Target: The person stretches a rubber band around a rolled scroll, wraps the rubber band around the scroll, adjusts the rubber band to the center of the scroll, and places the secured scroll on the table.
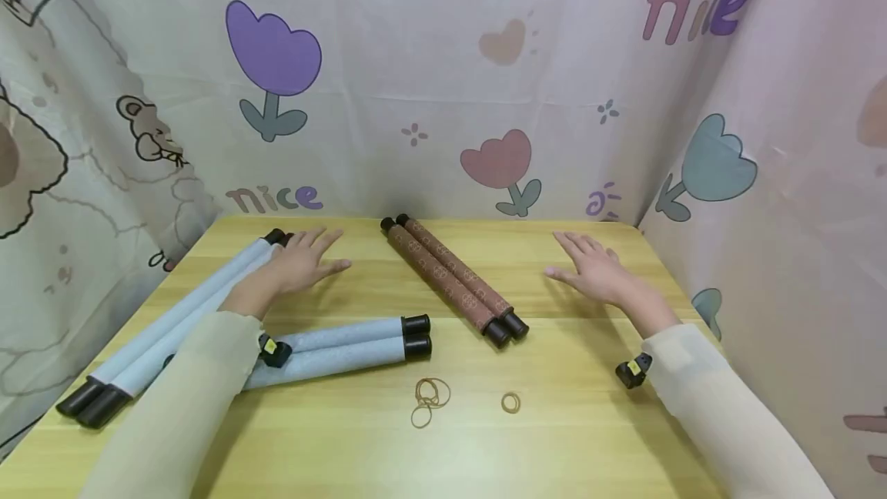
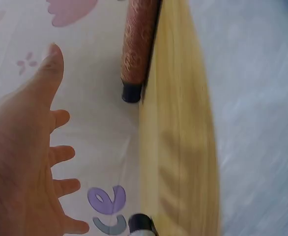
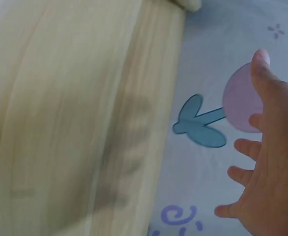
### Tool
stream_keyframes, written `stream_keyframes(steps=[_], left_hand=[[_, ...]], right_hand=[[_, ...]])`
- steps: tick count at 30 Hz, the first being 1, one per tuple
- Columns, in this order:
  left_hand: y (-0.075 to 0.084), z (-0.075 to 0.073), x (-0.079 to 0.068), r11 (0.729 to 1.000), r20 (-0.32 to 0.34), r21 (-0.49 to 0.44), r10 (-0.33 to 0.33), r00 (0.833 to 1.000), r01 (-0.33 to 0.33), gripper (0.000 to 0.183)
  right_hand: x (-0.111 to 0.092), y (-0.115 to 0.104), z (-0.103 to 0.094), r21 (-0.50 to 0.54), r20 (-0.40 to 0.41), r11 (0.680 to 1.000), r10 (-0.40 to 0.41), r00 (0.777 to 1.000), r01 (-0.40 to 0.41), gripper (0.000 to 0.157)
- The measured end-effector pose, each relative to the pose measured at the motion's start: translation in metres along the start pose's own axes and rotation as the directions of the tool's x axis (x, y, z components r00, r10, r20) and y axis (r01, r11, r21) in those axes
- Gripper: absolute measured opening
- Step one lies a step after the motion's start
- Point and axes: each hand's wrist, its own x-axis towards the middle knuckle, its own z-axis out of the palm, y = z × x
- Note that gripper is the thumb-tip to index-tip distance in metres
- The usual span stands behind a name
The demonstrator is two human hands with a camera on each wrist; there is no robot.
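Note:
My left hand hovers with spread fingers over the far end of two long light-blue scrolls with black end knobs. Beneath that sleeve a second pair of light-blue scrolls lies crosswise, partly hidden by the forearm. Two reddish-brown patterned scrolls rest side by side between the hands. On the right, my right hand is held above the table, fingers spread and holding nothing. In the left wrist view the hand shows an empty palm, with a brown scroll beyond it.
Several thin rubber bands lie loose near the front of the wooden table, with a small coil of bands to their right. A printed curtain closes off the table's back and both sides.

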Motion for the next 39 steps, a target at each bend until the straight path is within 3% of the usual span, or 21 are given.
stream_keyframes(steps=[5,10,18,29,39], left_hand=[[0.017,0.013,-0.012,0.997,-0.027,0.001,0.076,0.997,-0.076,0.083],[0.039,0.027,-0.015,0.989,-0.044,-0.038,0.142,0.989,-0.144,0.081],[0.071,0.037,-0.011,0.968,-0.071,-0.053,0.24,0.968,-0.244,0.077],[0.11,0.044,-0.009,0.921,-0.051,-0.097,0.374,0.926,-0.377,0.075],[0.138,0.052,-0.001,0.9,0.039,-0.112,0.428,0.903,-0.421,0.078]], right_hand=[[-0.009,-0.015,0.011,0.088,-0.044,0.992,-0.086,0.995,0.09,0.087],[-0.018,-0.032,0.019,0.153,-0.047,0.978,-0.136,0.99,0.141,0.086],[-0.027,-0.056,0.02,0.129,-0.056,0.962,-0.236,0.97,0.242,0.079],[-0.047,-0.07,0.029,0.125,0.047,0.903,-0.418,0.907,0.41,0.068],[-0.055,-0.081,0.033,0.156,0.124,0.86,-0.506,0.854,0.486,0.058]])
